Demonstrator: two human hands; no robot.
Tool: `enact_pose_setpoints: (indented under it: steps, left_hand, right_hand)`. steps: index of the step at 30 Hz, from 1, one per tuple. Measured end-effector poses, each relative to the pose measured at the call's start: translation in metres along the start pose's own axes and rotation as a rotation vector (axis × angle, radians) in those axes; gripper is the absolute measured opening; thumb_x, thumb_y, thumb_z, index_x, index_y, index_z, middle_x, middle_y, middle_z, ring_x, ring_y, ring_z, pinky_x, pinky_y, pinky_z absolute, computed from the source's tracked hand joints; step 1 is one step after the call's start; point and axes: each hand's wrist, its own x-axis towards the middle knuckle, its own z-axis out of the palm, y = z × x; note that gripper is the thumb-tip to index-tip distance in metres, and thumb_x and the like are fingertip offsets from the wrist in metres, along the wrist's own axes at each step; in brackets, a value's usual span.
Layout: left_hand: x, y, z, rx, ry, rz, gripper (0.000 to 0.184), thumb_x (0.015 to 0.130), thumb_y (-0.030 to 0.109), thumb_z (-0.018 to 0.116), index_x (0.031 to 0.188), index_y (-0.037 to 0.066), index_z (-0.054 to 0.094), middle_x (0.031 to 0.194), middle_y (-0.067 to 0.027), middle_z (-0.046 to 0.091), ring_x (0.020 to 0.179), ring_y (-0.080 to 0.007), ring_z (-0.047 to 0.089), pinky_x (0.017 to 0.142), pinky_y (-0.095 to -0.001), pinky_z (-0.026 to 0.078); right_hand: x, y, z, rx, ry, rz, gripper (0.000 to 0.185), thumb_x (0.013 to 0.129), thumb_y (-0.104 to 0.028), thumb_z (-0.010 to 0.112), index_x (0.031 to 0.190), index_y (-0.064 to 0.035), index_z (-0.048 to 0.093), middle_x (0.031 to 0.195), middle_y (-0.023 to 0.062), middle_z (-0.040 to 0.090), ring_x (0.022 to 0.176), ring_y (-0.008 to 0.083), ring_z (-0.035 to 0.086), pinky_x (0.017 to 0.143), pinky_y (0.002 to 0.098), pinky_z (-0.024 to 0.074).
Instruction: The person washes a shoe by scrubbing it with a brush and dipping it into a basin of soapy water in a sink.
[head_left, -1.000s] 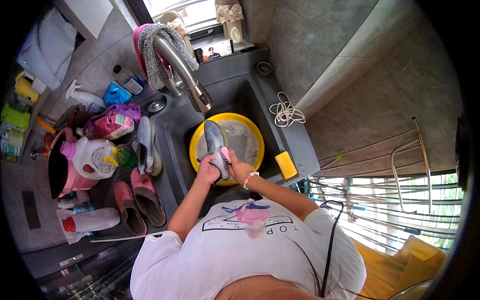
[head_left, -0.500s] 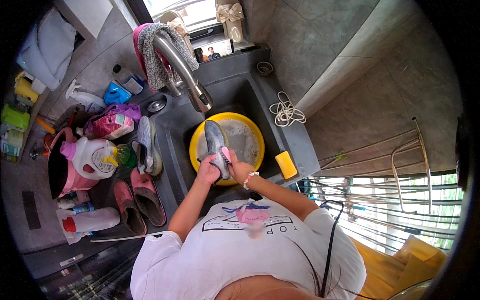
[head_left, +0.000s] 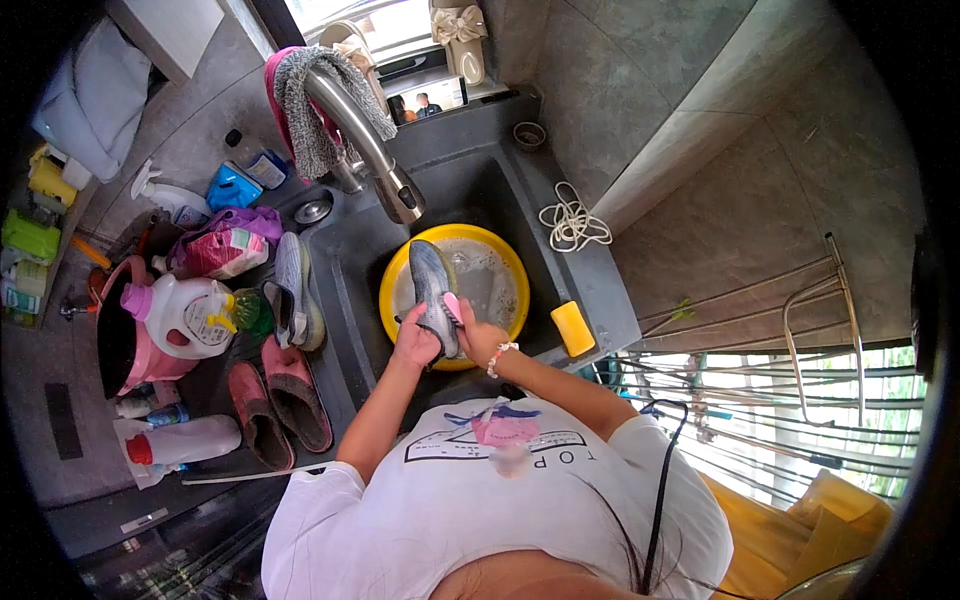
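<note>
One grey shoe [head_left: 431, 275] between left hand [head_left: 414, 345], clasping it, and right hand [head_left: 480, 342], pinching pink brush [head_left: 453, 307]

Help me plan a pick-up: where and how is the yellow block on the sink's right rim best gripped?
Probably grip the yellow block across the middle of its long sides, coming down from above. It lies on the sink rim, longer than wide, with nothing seen against either long side. The right hand is the nearer one but holds the pink brush.
</note>
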Motion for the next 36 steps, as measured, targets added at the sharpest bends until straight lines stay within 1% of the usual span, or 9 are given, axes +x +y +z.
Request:
enact_pose_setpoints:
  steps: [15, 21, 23, 25, 27, 31, 33, 34, 36]
  left_hand:
    - [0.004, 0.001, -0.004, 0.068, 0.009, 0.04, 0.04, 0.082, 0.009, 0.051, 0.121, 0.0, 0.046, 0.119, -0.0137, 0.054, 0.113, -0.0278, 0.05, 0.104, -0.0413, 0.034]
    - [0.002, 0.009, -0.006, 0.347, -0.048, 0.023, 0.04, 0.082, 0.008, 0.05, 0.122, 0.001, 0.046, 0.117, -0.0114, 0.056, 0.109, -0.0252, 0.053, 0.099, -0.039, 0.037]
    - [0.007, 0.01, -0.01, 0.429, -0.059, 0.032, 0.039, 0.083, 0.009, 0.05, 0.122, 0.001, 0.046, 0.116, -0.0107, 0.056, 0.109, -0.0248, 0.053, 0.099, -0.0386, 0.038]
    - [0.002, 0.009, -0.002, 0.51, -0.068, 0.042, 0.038, 0.084, 0.009, 0.05, 0.121, 0.001, 0.046, 0.116, -0.0101, 0.057, 0.108, -0.0244, 0.054, 0.098, -0.0382, 0.038]
    - [-0.005, 0.008, 0.012, 0.45, -0.05, 0.06, 0.038, 0.087, 0.018, 0.05, 0.121, 0.001, 0.047, 0.117, -0.0106, 0.056, 0.109, -0.0244, 0.053, 0.099, -0.038, 0.037]
    - [-0.02, 0.007, 0.041, 0.243, -0.143, 0.112, 0.045, 0.09, 0.031, 0.047, 0.124, 0.002, 0.046, 0.122, -0.0123, 0.053, 0.114, -0.0261, 0.05, 0.102, -0.0404, 0.034]
    - [-0.03, 0.003, 0.057, -0.007, -0.213, 0.11, 0.052, 0.092, 0.039, 0.039, 0.128, 0.003, 0.044, 0.127, -0.0127, 0.05, 0.117, -0.0264, 0.048, 0.104, -0.0411, 0.031]
    - [-0.028, 0.002, 0.055, -0.007, -0.211, 0.11, 0.052, 0.092, 0.039, 0.039, 0.128, 0.003, 0.044, 0.127, -0.0127, 0.05, 0.117, -0.0264, 0.048, 0.104, -0.0411, 0.031]
    - [-0.022, 0.001, 0.047, -0.06, -0.199, 0.161, 0.057, 0.092, 0.045, 0.035, 0.129, 0.003, 0.043, 0.13, -0.0137, 0.047, 0.12, -0.0277, 0.045, 0.106, -0.0429, 0.029]
  right_hand:
    - [0.005, 0.003, -0.002, 0.042, -0.041, 0.005, 0.064, 0.085, -0.023, 0.051, 0.137, -0.0038, 0.018, 0.066, 0.0247, 0.06, 0.058, 0.0413, 0.059, 0.056, 0.0505, 0.0453]
    - [0.027, 0.01, -0.006, 0.411, 0.144, 0.004, 0.054, 0.081, -0.041, 0.058, 0.118, -0.0014, 0.05, 0.076, 0.026, 0.061, 0.072, 0.0392, 0.061, 0.064, 0.0457, 0.0473]
    - [0.036, 0.009, -0.012, 0.469, 0.088, 0.251, 0.051, 0.075, -0.044, 0.068, 0.096, 0.003, 0.062, 0.068, 0.0123, 0.06, 0.061, 0.0204, 0.056, 0.057, 0.0336, 0.0446]
    - [0.04, 0.005, -0.019, 0.603, 0.087, 0.303, 0.052, 0.073, -0.044, 0.071, 0.093, 0.0033, 0.063, 0.071, 0.0099, 0.061, 0.063, 0.0173, 0.056, 0.059, 0.0321, 0.0451]
    - [0.048, 0.007, -0.017, 0.816, 0.087, 0.325, 0.062, 0.065, -0.05, 0.075, 0.092, 0.0044, 0.063, 0.079, 0.0094, 0.065, 0.072, 0.0168, 0.061, 0.067, 0.0312, 0.0482]
    - [0.054, 0.019, -0.003, 0.862, 0.115, 0.32, 0.063, 0.065, -0.052, 0.075, 0.091, 0.0043, 0.064, 0.081, 0.0108, 0.065, 0.074, 0.0165, 0.061, 0.068, 0.0308, 0.048]
    - [0.062, 0.021, 0.013, 1.257, 0.123, 0.27, 0.059, 0.066, -0.052, 0.074, 0.088, 0.0016, 0.064, 0.072, 0.0082, 0.063, 0.06, 0.0133, 0.057, 0.054, 0.0286, 0.0452]
    - [0.066, 0.032, 0.019, 1.257, 0.122, 0.271, 0.059, 0.066, -0.052, 0.074, 0.088, 0.0016, 0.064, 0.072, 0.0082, 0.063, 0.06, 0.0133, 0.057, 0.054, 0.0286, 0.0452]
    - [0.066, 0.051, 0.019, 1.264, -0.198, 0.279, 0.055, 0.073, -0.04, 0.073, 0.107, -0.0001, 0.056, 0.082, 0.0072, 0.064, 0.07, 0.0137, 0.06, 0.062, 0.0285, 0.0483]
